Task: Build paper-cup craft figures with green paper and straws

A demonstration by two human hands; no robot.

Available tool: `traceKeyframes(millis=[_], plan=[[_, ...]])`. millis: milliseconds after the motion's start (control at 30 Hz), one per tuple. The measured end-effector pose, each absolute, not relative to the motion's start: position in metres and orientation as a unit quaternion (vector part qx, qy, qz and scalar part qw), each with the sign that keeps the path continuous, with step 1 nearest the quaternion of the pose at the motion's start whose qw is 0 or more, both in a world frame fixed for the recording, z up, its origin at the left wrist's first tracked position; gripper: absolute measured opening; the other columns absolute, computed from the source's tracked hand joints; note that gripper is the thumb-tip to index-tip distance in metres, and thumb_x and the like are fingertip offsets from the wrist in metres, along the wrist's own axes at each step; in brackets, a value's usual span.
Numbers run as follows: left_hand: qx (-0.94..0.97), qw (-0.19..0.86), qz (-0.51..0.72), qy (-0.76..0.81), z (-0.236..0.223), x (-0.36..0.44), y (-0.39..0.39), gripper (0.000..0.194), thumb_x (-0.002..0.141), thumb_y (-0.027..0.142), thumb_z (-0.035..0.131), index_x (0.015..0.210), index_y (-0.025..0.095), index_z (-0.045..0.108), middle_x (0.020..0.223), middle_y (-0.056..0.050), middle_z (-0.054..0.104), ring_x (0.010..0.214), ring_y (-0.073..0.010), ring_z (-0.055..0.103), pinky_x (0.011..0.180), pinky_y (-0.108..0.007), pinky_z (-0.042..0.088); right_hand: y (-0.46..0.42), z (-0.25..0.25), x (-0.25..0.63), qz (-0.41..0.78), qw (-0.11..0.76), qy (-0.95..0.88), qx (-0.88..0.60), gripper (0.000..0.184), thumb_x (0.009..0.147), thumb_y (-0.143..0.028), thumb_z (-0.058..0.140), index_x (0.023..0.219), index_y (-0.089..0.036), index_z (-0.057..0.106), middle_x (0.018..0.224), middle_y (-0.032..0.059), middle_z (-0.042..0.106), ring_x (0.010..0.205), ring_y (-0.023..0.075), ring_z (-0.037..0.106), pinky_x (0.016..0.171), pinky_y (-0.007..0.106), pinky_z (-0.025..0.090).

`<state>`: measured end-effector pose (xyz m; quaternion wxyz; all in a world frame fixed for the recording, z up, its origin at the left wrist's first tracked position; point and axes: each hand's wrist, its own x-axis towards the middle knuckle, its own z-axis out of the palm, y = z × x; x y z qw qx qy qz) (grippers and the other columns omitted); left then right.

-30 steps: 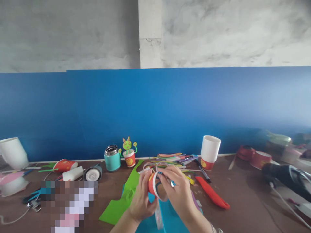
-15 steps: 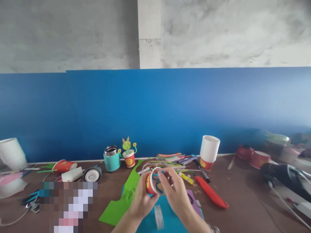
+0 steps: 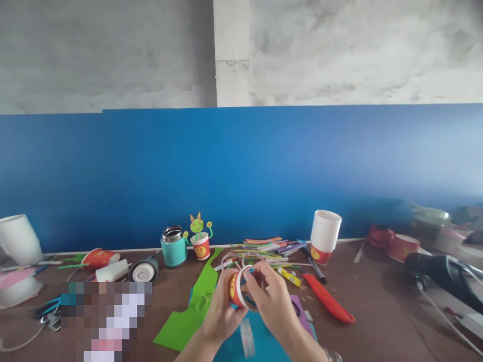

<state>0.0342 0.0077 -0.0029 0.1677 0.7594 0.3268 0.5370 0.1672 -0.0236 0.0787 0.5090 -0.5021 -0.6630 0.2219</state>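
Observation:
Near the middle of the desk my left hand [image 3: 222, 306] is wrapped round a red and white paper cup [image 3: 234, 290], tilted on its side with its mouth toward my right hand. My right hand [image 3: 274, 296] has its thumb and fingers at the cup's rim, pinching a thin blue strip [image 3: 251, 270]. Part of that strip curves inside the cup; the fingers hide the rest, and its material is unclear. Below the hands, a roll of clear tape [image 3: 247, 339] lies on blue sheets [image 3: 230, 347]. Scissors [image 3: 227, 261] with pale handles are partly hidden behind the fingers.
A green sheet [image 3: 177, 324] lies left of the hands. Behind stand a teal flask [image 3: 174, 251] and a cup with a green cat figure [image 3: 201, 246]. To the right are coloured sticks [image 3: 279, 247], a glue stick [image 3: 290, 277], a red pouch [image 3: 328, 300] and stacked cups [image 3: 326, 232].
The cup tipped its mouth up toward me, then turned back to the right. My right fingers moved at the rim, and the blue strip shifted inside the cup. The tape roll came into fuller view.

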Motion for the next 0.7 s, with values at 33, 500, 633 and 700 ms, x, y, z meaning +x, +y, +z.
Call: traceKeyframes(millis=[33, 500, 633, 700], plan=[[0.76, 0.164, 0.537, 0.328, -0.003, 0.034, 0.008, 0.058, 0.073, 0.008, 0.06, 0.124, 0.02, 0.034, 0.118, -0.013, 0.051, 0.109, -0.0258, 0.054, 0.093, -0.043, 0.047, -0.023, 0.079, 0.167, 0.216, 0.499, -0.667, -0.509, 0.02, 0.084, -0.031, 0.048, 0.067, -0.02, 0.049, 0.055, -0.0033, 0.051, 0.05, 0.0119, 0.046, 0.049, 0.021, 0.034], [0.777, 0.05, 0.53, 0.337, -0.017, 0.031, 0.012, 0.058, 0.075, 0.009, 0.057, 0.127, 0.02, 0.035, 0.119, -0.014, 0.052, 0.112, -0.0267, 0.053, 0.093, -0.042, 0.048, -0.024, 0.084, 0.174, 0.061, 0.312, -0.749, -0.582, 0.025, 0.077, -0.005, 0.042, 0.059, -0.019, 0.054, 0.059, 0.0023, 0.062, 0.056, 0.0143, 0.052, 0.052, 0.024, 0.024], [0.784, 0.018, 0.527, 0.328, -0.016, 0.029, 0.012, 0.055, 0.081, 0.013, 0.055, 0.131, 0.02, 0.033, 0.122, -0.015, 0.05, 0.116, -0.0276, 0.051, 0.094, -0.042, 0.048, -0.021, 0.082, 0.173, 0.069, 0.334, -0.741, -0.578, 0.027, 0.076, -0.006, 0.042, 0.055, -0.018, 0.053, 0.055, 0.0019, 0.06, 0.052, 0.0134, 0.049, 0.05, 0.024, 0.024], [0.792, 0.015, 0.519, 0.321, -0.014, 0.028, 0.013, 0.055, 0.082, 0.013, 0.054, 0.132, 0.021, 0.032, 0.123, -0.015, 0.049, 0.117, -0.0277, 0.05, 0.095, -0.043, 0.047, -0.019, 0.081, 0.173, 0.087, 0.351, -0.729, -0.581, 0.027, 0.077, -0.009, 0.043, 0.053, -0.019, 0.052, 0.052, 0.0013, 0.058, 0.049, 0.0131, 0.047, 0.049, 0.023, 0.025]])
